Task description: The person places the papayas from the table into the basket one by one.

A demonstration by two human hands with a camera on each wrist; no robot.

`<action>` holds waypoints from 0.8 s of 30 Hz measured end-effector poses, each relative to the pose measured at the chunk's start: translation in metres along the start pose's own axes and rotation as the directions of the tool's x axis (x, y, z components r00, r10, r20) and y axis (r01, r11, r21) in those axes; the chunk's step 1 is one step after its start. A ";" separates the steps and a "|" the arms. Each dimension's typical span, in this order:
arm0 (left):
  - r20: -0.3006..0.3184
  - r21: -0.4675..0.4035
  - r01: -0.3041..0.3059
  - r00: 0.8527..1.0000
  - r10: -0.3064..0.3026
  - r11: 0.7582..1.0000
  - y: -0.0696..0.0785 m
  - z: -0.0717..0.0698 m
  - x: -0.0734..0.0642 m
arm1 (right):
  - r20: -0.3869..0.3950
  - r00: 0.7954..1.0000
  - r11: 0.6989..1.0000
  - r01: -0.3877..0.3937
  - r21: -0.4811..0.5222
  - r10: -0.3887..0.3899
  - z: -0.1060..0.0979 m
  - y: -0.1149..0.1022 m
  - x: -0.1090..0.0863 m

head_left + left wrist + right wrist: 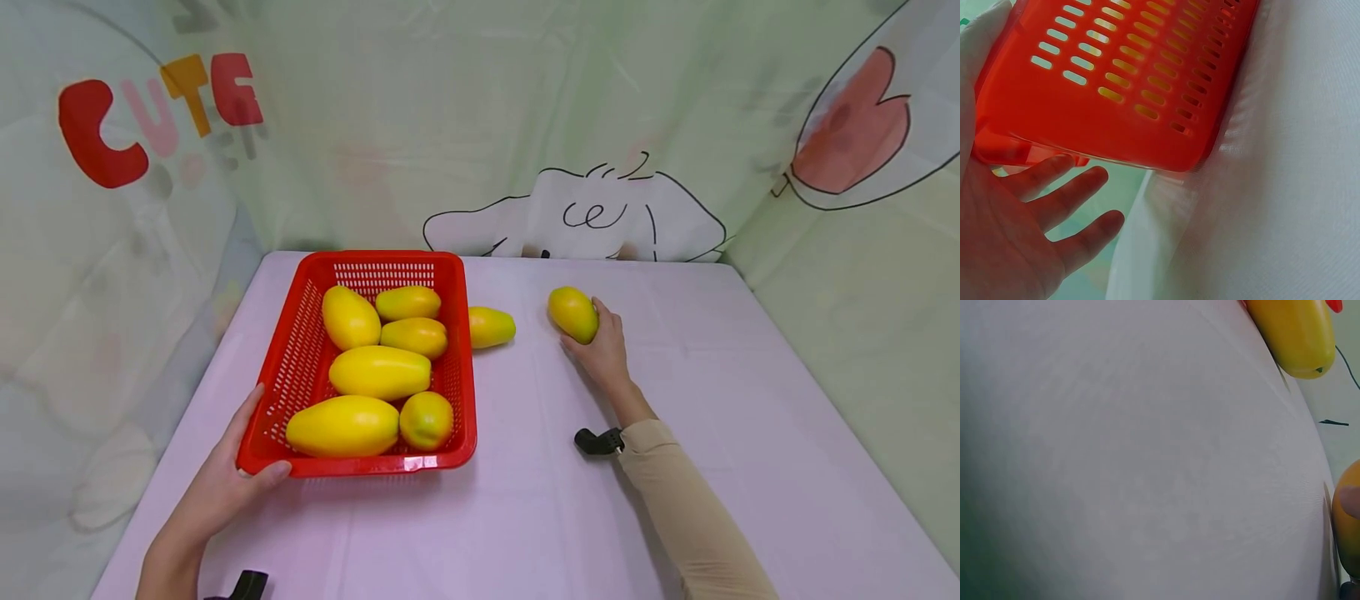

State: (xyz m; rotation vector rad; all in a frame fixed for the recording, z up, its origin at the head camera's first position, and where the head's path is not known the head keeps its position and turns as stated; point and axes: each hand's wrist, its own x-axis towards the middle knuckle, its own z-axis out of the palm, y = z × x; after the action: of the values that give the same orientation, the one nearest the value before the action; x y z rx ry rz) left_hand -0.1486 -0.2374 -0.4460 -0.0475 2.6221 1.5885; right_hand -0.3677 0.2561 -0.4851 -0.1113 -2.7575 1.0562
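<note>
My left hand (217, 479) holds the near left corner of a red plastic basket (469, 400), thumb at its front rim and fingers along its left side. In the left wrist view, several fingers (1079, 240) of this hand spread out just beyond the slotted basket wall (1072, 119). Several yellow fruits (381, 372), mostly long and smooth, lie inside the basket. Farther right, my right hand (603, 354) grips a yellow-green mango (572, 310) between thumb and fingers. In the right wrist view, only part of the mango (1349, 534) and a fingertip show at the right edge.
Another yellow fruit (492, 327) with a greenish tip lies on the table just right of the basket, partly hidden by its wall. A pale cloth covers the table (525, 500). Printed curtains (375, 125) enclose its back and sides.
</note>
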 end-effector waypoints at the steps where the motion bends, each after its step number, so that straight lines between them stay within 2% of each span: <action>1: 0.001 -0.002 -0.001 1.000 0.001 1.000 0.000 0.000 0.000 | 0.001 1.000 1.000 -0.001 0.000 0.001 0.000 0.000 0.000; 9: 0.004 -0.002 0.010 1.000 -0.010 1.000 -0.001 -0.001 0.001 | -0.019 1.000 1.000 0.021 0.022 -0.021 -0.001 0.001 -0.002; 24: 0.009 -0.016 0.016 1.000 -0.016 1.000 -0.002 -0.001 0.001 | -0.029 0.999 0.999 0.017 0.041 -0.016 0.000 -0.001 -0.001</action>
State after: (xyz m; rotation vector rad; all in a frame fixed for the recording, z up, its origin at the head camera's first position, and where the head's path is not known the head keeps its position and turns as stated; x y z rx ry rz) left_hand -0.1495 -0.2390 -0.4475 -0.0625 2.5960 1.6012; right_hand -0.3662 0.2555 -0.4849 -0.0965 -2.7045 1.0982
